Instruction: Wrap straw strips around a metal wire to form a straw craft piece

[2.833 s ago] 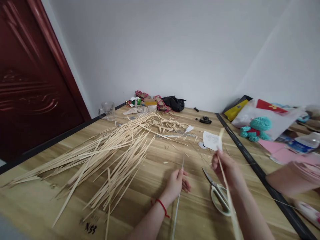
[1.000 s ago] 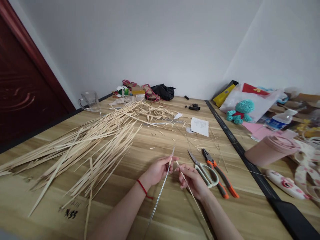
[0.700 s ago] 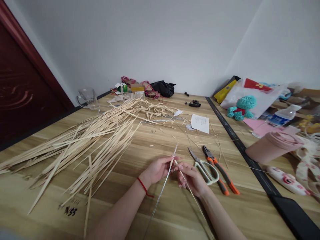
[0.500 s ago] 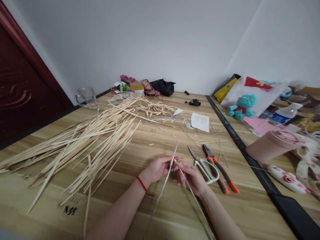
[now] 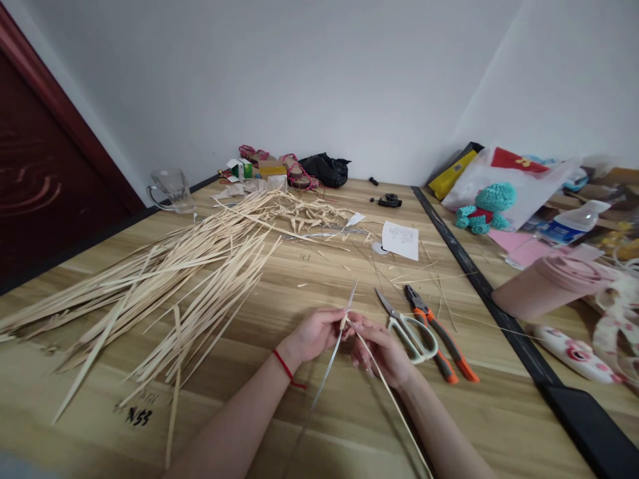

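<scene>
My left hand (image 5: 315, 334) pinches a thin silvery wire (image 5: 325, 380) whose pointed end sticks up past the fingertips. A pale strip (image 5: 393, 397) runs from the fingertips of my right hand (image 5: 382, 350) down toward the bottom edge. Both hands' fingertips nearly meet where the strip is wrapped around the wire. A red string is tied round the left wrist. Just right of my right hand lie scissors with pale green handles (image 5: 413, 338) and pliers with orange and grey handles (image 5: 441, 338).
Long pale strips (image 5: 180, 266) are heaped on the left of the wooden table. At the back are a glass mug (image 5: 172, 191), a black bag (image 5: 325, 170) and paper (image 5: 400, 240). A teal crocheted toy (image 5: 486, 208), bottle (image 5: 574, 223) and pink roll (image 5: 549, 286) lie right.
The view has shifted very slightly. My right fingers have moved a little closer to the wire with the strip, and the strip's lower end has swung slightly right.
</scene>
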A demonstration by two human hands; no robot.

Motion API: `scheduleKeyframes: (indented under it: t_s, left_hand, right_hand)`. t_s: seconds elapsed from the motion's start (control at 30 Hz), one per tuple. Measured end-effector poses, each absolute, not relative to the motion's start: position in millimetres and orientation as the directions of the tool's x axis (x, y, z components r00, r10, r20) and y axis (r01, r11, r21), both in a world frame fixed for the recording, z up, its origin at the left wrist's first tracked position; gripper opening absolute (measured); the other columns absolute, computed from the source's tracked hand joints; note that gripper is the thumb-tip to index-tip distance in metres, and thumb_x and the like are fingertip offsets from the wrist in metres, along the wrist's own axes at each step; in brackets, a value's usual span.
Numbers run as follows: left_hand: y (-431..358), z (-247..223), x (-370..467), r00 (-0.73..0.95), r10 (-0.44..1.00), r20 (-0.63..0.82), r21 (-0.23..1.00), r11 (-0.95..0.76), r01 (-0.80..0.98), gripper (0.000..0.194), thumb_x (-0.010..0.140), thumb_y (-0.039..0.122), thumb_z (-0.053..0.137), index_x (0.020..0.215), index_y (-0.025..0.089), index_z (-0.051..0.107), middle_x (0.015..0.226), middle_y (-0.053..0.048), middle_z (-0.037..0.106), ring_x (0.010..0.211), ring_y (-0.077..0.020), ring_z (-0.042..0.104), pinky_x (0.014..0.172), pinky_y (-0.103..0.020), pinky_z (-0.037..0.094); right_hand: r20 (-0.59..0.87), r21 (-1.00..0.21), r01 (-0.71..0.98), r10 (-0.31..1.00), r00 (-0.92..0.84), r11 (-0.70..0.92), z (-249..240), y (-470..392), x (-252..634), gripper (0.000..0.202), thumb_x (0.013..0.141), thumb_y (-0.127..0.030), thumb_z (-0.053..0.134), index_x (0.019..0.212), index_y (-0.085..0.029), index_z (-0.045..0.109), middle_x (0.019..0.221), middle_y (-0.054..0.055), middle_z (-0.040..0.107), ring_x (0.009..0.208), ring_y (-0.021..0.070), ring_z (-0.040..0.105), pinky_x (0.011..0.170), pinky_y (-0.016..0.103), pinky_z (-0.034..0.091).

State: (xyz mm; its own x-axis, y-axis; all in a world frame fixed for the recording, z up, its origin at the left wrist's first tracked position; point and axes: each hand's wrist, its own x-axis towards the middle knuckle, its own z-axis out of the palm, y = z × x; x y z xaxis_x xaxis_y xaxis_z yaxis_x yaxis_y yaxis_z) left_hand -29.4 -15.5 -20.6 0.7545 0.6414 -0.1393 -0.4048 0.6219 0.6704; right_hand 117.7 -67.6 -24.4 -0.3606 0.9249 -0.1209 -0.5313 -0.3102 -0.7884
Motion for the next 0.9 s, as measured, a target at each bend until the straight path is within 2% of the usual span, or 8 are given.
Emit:
scheduleKeyframes:
  t_s: [0.57,0.9]
  left_hand:
    - [-16.2,-20.5,-29.2,0.749,0.645,-0.151,0.658,0.631,-0.411,0.018,0.079,0.022,0.057,0.075,0.007,0.066,0.065,-0.006,0.057,0.061,-0.0117,0.051,0.062,-0.024,0.037]
    - [-18.1,-11.6,-27.9,0.757,0.639,-0.137,0.656,0.631,-0.414,0.016,0.08,0.021,0.056,0.073,0.008,0.064,0.064,-0.004,0.055,0.058,-0.011,0.051,0.06,-0.024,0.039]
  right_hand:
    - [-0.126,-0.773,-0.549,0.925,-0.359,-0.319,-25.1,-68.2,119.2,0.015,0.08,-0.028,0.061,0.084,-0.013,0.063,0.04,-0.005,0.054,0.03,0.0078,0.046,0.046,0.022,0.047]
    - [-0.125,-0.764,-0.565,0.93,-0.346,-0.313,-24.8,-67.1,118.2,0.015,0.08,-0.028,0.062,0.084,-0.013,0.063,0.039,-0.006,0.051,0.03,0.006,0.039,0.046,0.021,0.045]
